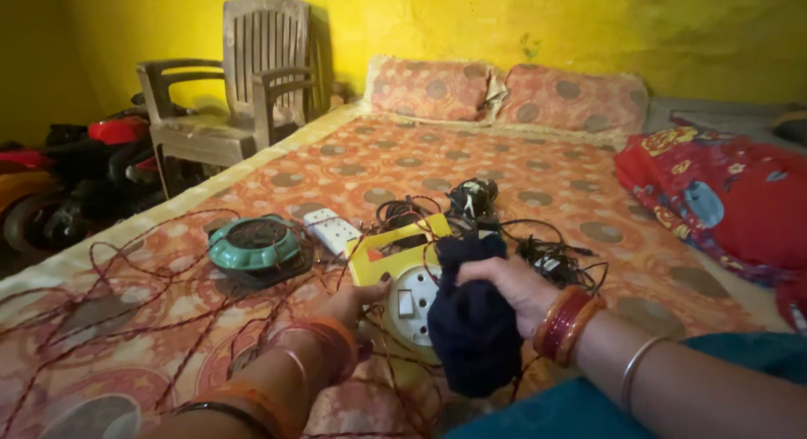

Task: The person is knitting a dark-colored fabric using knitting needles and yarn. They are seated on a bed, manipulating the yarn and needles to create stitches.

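A single camera worn on the person's head looks forward and down across the bed point(521, 166), from the foot end toward the two pillows point(513, 94) and the yellow wall point(504, 23) in the upper part of the frame. It sits close above the person's own forearms, which enter from the bottom edge, so the hands fall in the lower middle. A plastic chair point(244, 77) stands in the upper left, farther off.

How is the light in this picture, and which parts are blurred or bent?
Head view: warm, dim yellow light, no hard glare; the dark cloth in the right hand loses detail; the left hand and red cord look soft; wide lens bends the edges.
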